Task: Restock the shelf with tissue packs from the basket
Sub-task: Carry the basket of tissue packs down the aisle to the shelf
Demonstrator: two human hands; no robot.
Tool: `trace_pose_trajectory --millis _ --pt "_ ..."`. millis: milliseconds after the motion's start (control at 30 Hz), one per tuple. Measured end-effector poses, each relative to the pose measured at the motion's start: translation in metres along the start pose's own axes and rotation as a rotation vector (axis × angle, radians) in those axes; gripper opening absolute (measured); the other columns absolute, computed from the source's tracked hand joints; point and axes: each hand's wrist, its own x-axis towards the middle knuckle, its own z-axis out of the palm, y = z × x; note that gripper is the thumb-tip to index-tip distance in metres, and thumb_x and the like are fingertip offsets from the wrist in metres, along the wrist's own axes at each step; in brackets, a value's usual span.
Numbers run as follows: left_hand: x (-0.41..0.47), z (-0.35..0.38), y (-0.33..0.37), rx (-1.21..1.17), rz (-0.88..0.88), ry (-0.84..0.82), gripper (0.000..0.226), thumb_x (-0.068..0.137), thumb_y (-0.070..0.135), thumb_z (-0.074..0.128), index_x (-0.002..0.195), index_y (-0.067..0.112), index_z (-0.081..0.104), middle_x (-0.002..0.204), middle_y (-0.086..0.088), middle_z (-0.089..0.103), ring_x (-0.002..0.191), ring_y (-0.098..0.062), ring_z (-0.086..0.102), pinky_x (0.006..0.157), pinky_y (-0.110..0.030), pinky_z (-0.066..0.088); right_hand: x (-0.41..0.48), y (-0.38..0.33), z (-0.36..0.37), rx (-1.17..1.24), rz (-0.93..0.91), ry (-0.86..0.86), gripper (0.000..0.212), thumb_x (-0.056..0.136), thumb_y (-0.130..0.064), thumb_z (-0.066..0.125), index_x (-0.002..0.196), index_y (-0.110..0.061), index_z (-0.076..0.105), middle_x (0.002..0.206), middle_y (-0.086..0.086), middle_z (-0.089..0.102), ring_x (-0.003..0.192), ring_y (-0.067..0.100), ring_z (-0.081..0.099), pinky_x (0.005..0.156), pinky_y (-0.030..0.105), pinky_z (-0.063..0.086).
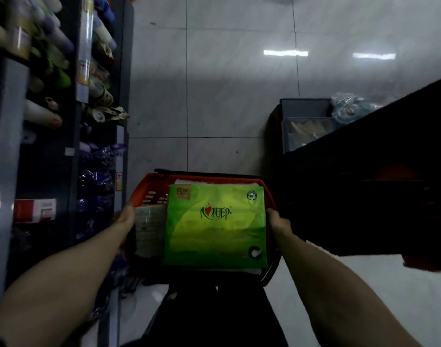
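Down the aisle between two shelving units, the red shopping basket (149, 181) is up off the floor. The green tissue pack (215, 226) lies flat on top of the load, above the rim, with a paler pack (149, 229) wedged just beside it on the left. The left grip (125, 220) is clamped on the basket's left rim, thumb on top. The right grip (277, 222) is at the right edge, but its fingers are tucked out of sight, so I can't tell if it's holding the rim or the pack itself.

What could go wrong, imo: nothing pins that green pack down and the wrap looks slick. If one side gets let go to grab it and the basket tips, it probably slides off onto the tiled floor (214, 96). One-handed, a loaded basket likely sags on the free side.

Also, the left shelf (4, 146) is packed with bottles (42, 113) and tubes, so a careless swing could knock some down. The dark shelf on the right (364, 171) is close too, so there's not much room to turn. The lighting's dim, so finding the right slot may be fiddly.
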Motion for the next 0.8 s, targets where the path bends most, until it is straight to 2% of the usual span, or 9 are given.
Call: trace_pose_trajectory --millis 133,267,367,400,467,533,600,700,800 --pt "-0.001 -0.025 -0.008 -0.007 0.055 0.017 0.053 0.100 0.053 0.041 0.097 0.007 0.066 0.104 -0.026 0.067 0.090 -0.037 0.065 0.095 -0.050 0.053 -0.008 0.007 -0.003 -0.006 -0.009 -0.004 0.106 0.058 -0.075 0.064 0.140 -0.009 0.051 0.118 0.022 0.065 0.104 0.046 0.065 0.096 0.058 0.056" --pt "0.094 -0.036 -0.022 0.105 0.115 0.087 0.078 0.075 0.075 0.048 0.117 0.012 0.070 0.106 -0.021 0.070 0.092 -0.042 0.069 0.091 -0.054 0.057 -0.019 0.013 -0.006 0.029 -0.012 0.003 0.108 0.056 -0.074 0.066 0.140 -0.008 0.049 0.122 0.024 0.064 0.108 0.046 0.065 0.098 0.061 0.055" --pt "0.026 -0.026 0.001 0.108 0.157 0.004 0.066 0.094 0.063 0.043 0.119 0.007 0.068 0.107 -0.024 0.068 0.098 -0.040 0.066 0.097 -0.051 0.053 -0.069 0.010 -0.013 0.082 -0.029 0.025 0.093 0.074 -0.067 0.066 0.141 -0.005 0.049 0.125 0.025 0.063 0.110 0.046 0.064 0.099 0.058 0.055" --pt "-0.014 -0.022 0.011 0.105 0.183 -0.018 0.062 0.099 0.058 0.041 0.114 0.004 0.068 0.101 -0.023 0.068 0.092 -0.038 0.065 0.089 -0.046 0.055 -0.075 0.013 -0.016 0.098 -0.033 0.036 0.092 0.076 -0.066 0.065 0.142 -0.003 0.049 0.125 0.026 0.063 0.111 0.046 0.064 0.099 0.056 0.055" --pt "-0.037 -0.015 0.021 0.140 0.219 -0.059 0.053 0.104 0.051 0.041 0.100 0.005 0.066 0.087 -0.020 0.064 0.075 -0.032 0.060 0.067 -0.035 0.050 -0.076 0.025 -0.024 0.161 -0.037 0.034 0.106 0.063 -0.071 0.067 0.141 -0.002 0.052 0.125 0.025 0.064 0.111 0.046 0.064 0.099 0.055 0.056" --pt "-0.035 -0.008 0.028 0.167 0.243 -0.012 0.054 0.101 0.053 0.042 0.107 0.006 0.066 0.091 -0.020 0.066 0.073 -0.031 0.062 0.067 -0.038 0.054 -0.061 0.045 -0.031 0.213 -0.039 0.051 0.119 0.046 -0.072 0.063 0.142 -0.002 0.054 0.127 0.025 0.065 0.112 0.046 0.064 0.100 0.055 0.055" --pt "-0.051 0.003 0.034 0.214 0.285 0.040 0.054 0.099 0.053 0.042 0.110 0.006 0.066 0.102 -0.020 0.067 0.074 -0.032 0.063 0.069 -0.039 0.055 -0.050 0.066 -0.039 0.268 -0.044 0.051 0.118 0.047 -0.069 0.063 0.144 -0.002 0.054 0.129 0.025 0.064 0.115 0.046 0.063 0.102 0.056 0.055" --pt "-0.078 0.033 0.036 0.318 0.323 -0.013 0.051 0.111 0.039 0.031 0.082 0.005 0.057 0.089 -0.023 0.061 0.066 -0.030 0.051 0.057 -0.034 0.041 -0.078 0.090 -0.062 0.322 -0.027 0.039 0.109 0.060 -0.067 0.061 0.146 -0.001 0.050 0.133 0.027 0.062 0.117 0.047 0.062 0.103 0.056 0.053" --pt "-0.096 0.070 0.035 0.409 0.379 -0.024 0.060 0.110 0.045 0.030 0.108 -0.002 0.065 0.101 -0.027 0.068 0.069 -0.031 0.057 0.065 -0.037 0.048 -0.082 0.129 -0.085 0.403 0.060 0.010 0.102 0.066 -0.069 0.057 0.144 -0.004 0.050 0.128 0.025 0.065 0.112 0.045 0.064 0.100 0.054 0.055"
